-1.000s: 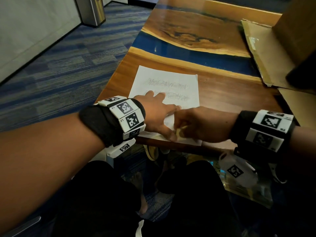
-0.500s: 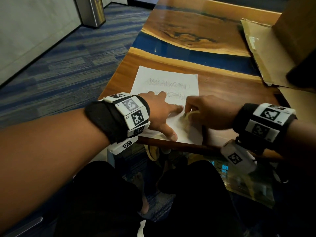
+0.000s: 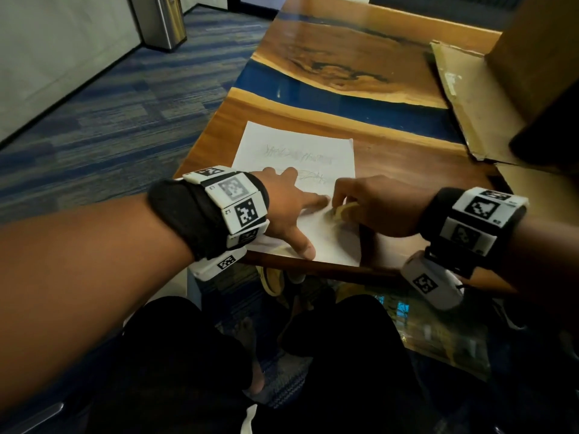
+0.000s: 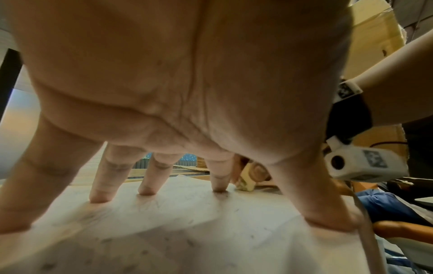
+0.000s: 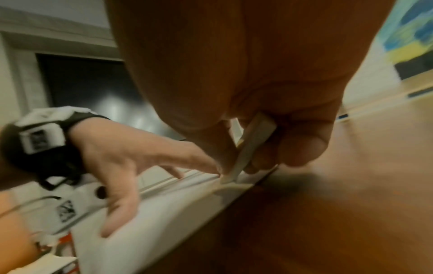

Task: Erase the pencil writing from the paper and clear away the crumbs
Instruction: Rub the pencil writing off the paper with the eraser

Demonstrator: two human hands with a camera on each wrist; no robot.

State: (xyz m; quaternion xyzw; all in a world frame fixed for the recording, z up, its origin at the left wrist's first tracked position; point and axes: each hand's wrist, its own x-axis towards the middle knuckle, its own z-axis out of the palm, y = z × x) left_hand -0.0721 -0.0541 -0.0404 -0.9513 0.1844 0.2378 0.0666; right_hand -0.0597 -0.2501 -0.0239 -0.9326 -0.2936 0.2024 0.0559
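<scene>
From the head view one white paper (image 3: 300, 158) with two faint scribbled pencil lines lies at the table's (image 3: 407, 164) near edge, the left hand (image 3: 291, 211) spread flat on it, while the left wrist view shows fingertips (image 4: 146, 191) pressing down, and the right wrist view shows the right hand (image 5: 269, 129) pinching one pale eraser (image 5: 248, 148) against the sheet.

The left hand (image 4: 187, 74) arches over the paper (image 4: 187, 231), spread fingertips (image 4: 100, 196) pressing on it. Just beyond the paper's far right edge, the right hand (image 4: 257, 169) holds a pale eraser (image 4: 246, 184).
</scene>
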